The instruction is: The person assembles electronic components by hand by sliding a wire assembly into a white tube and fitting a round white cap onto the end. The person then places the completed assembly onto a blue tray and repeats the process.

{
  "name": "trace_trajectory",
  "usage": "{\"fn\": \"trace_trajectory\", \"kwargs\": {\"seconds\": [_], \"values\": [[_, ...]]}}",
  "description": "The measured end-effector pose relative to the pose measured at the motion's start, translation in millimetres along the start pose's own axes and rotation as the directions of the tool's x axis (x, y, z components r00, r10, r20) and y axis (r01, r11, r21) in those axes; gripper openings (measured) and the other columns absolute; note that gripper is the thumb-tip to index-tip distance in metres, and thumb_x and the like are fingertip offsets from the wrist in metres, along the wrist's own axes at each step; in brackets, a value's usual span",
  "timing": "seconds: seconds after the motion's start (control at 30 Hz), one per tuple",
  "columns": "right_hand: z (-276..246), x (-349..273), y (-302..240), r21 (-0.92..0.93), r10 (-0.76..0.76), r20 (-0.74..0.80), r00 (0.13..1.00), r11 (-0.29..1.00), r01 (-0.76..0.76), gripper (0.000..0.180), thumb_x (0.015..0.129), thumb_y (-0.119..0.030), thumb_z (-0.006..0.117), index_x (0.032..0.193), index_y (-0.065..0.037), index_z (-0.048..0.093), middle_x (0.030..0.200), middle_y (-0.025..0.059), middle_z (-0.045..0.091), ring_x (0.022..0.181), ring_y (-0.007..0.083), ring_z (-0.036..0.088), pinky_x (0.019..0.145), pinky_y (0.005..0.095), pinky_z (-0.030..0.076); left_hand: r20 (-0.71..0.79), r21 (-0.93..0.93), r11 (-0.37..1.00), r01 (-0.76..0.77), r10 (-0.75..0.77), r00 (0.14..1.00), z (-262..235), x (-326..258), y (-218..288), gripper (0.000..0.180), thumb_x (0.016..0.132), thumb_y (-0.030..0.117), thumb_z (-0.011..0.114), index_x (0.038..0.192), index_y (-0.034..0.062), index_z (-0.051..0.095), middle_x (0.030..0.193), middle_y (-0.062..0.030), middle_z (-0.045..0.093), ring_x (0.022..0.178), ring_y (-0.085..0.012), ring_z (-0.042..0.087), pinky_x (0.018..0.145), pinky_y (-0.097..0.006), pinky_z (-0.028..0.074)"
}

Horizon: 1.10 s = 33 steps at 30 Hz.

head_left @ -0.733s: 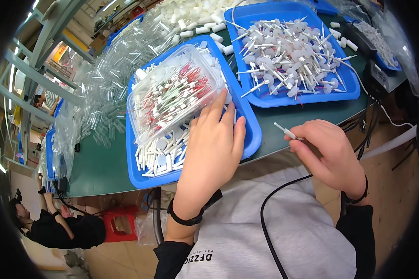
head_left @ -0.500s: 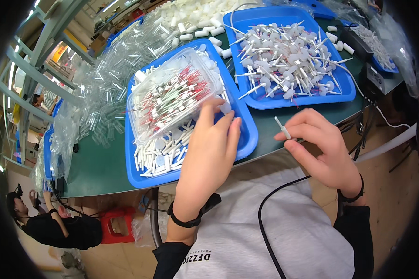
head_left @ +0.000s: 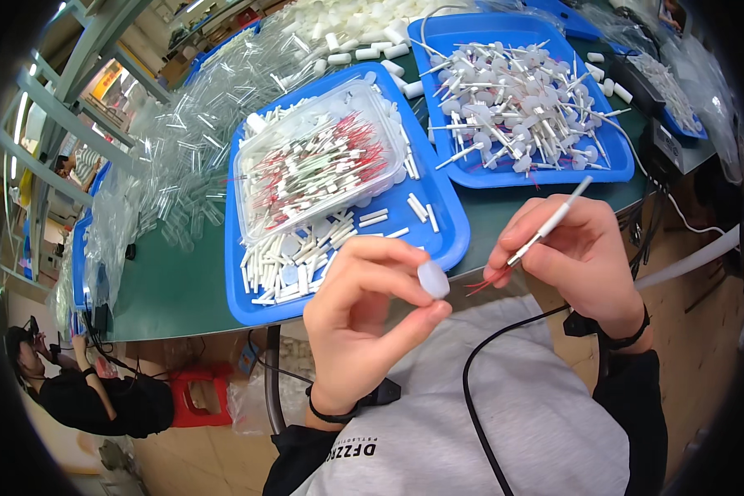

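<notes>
My left hand point(head_left: 364, 322) pinches a translucent white plastic disc point(head_left: 432, 281) between thumb and fingertips, in front of the left blue tray point(head_left: 453, 244). Held slanted in my right hand point(head_left: 583, 260) is a thin white stick point(head_left: 556, 217) whose lower end trails thin red wires point(head_left: 481, 285). The disc and the stick are apart. Inside the left tray lie short white tubes point(head_left: 264, 269) and more discs, under a clear plastic box point(head_left: 244, 217) full of small white parts with red wires point(head_left: 331, 169). The right blue tray point(head_left: 546, 176) carries a heap of sticks with discs point(head_left: 512, 107).
Clear plastic tubes point(head_left: 182, 149) pile up on the green table point(head_left: 174, 285) at the left. White cylinders point(head_left: 368, 54) lie at the back. A black cable point(head_left: 488, 343) hangs across my front. Another person point(head_left: 99, 397) sits far left beside a red stool point(head_left: 197, 397).
My left hand has come back from the left tray with a disc in its fingers. My right hand has tipped the stick, and its red wires now show.
</notes>
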State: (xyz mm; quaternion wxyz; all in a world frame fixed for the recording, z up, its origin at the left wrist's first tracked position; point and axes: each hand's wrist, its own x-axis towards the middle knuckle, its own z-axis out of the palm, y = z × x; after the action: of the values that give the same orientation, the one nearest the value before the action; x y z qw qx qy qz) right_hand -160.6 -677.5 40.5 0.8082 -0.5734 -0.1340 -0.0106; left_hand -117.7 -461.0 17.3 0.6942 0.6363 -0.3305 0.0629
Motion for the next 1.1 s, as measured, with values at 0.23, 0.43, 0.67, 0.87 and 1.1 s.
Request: {"fn": "trace_trajectory", "kwargs": {"seconds": [0.23, 0.43, 0.67, 0.87, 1.1], "values": [[25, 12, 8, -0.138, -0.350, 0.084, 0.933, 0.923, 0.359, 0.014, 0.090, 0.007, 0.056, 0.104, 0.006, 0.059, 0.097, 0.0204, 0.063, 0.091, 0.0314, 0.069, 0.077, 0.0405, 0.060, 0.134, -0.558, 0.812, 0.171, -0.115, 0.984, -1, 0, -7, 0.033, 0.079, -0.012, 0.066, 0.106, 0.0008, 0.052, 0.116, -0.0136, 0.052, 0.112, -0.0205, 0.057, 0.098, -0.036, 0.048], [17, 5, 14, -0.327, -0.420, 0.178, 0.890, 0.828, 0.455, 0.015, 0.091, 0.008, 0.054, 0.105, 0.008, 0.057, 0.099, 0.0222, 0.061, 0.092, 0.0312, 0.069, 0.077, 0.0385, 0.061, 0.062, -0.535, 0.796, 0.285, -0.299, 0.952, 8, -2, 1, 0.039, 0.079, 0.004, 0.067, 0.111, 0.0018, 0.045, 0.112, -0.0153, 0.051, 0.096, -0.0226, 0.059, 0.083, -0.035, 0.053], [22, 1, 19, -0.318, -0.457, 0.032, 0.889, 0.839, 0.442, 0.021, 0.079, 0.011, 0.069, 0.100, 0.008, 0.066, 0.095, 0.0162, 0.069, 0.085, 0.0210, 0.067, 0.070, 0.0292, 0.055, 0.184, -0.660, 0.718, 0.221, -0.131, 0.974, -2, -3, -10, 0.036, 0.083, -0.008, 0.063, 0.115, -0.0042, 0.047, 0.117, -0.0185, 0.052, 0.106, -0.0247, 0.060, 0.092, -0.039, 0.053], [19, 0, 14, -0.295, -0.391, 0.033, 0.920, 0.875, 0.383, 0.021, 0.080, 0.011, 0.069, 0.100, 0.008, 0.066, 0.095, 0.0164, 0.069, 0.086, 0.0213, 0.067, 0.073, 0.0294, 0.056, 0.219, -0.640, 0.727, 0.249, -0.137, 0.966, -4, -3, -9, 0.035, 0.082, -0.006, 0.064, 0.114, -0.0053, 0.049, 0.115, -0.0189, 0.053, 0.104, -0.0248, 0.060, 0.091, -0.039, 0.052], [18, 1, 16, -0.341, -0.417, 0.059, 0.907, 0.846, 0.411, 0.020, 0.079, 0.009, 0.070, 0.099, 0.007, 0.067, 0.094, 0.0149, 0.069, 0.084, 0.0207, 0.067, 0.071, 0.0287, 0.055, 0.182, -0.486, 0.856, 0.173, -0.095, 0.979, -2, -4, -11, 0.037, 0.079, -0.010, 0.065, 0.114, -0.0061, 0.052, 0.116, -0.0168, 0.053, 0.106, -0.0213, 0.059, 0.093, -0.035, 0.050]]}}
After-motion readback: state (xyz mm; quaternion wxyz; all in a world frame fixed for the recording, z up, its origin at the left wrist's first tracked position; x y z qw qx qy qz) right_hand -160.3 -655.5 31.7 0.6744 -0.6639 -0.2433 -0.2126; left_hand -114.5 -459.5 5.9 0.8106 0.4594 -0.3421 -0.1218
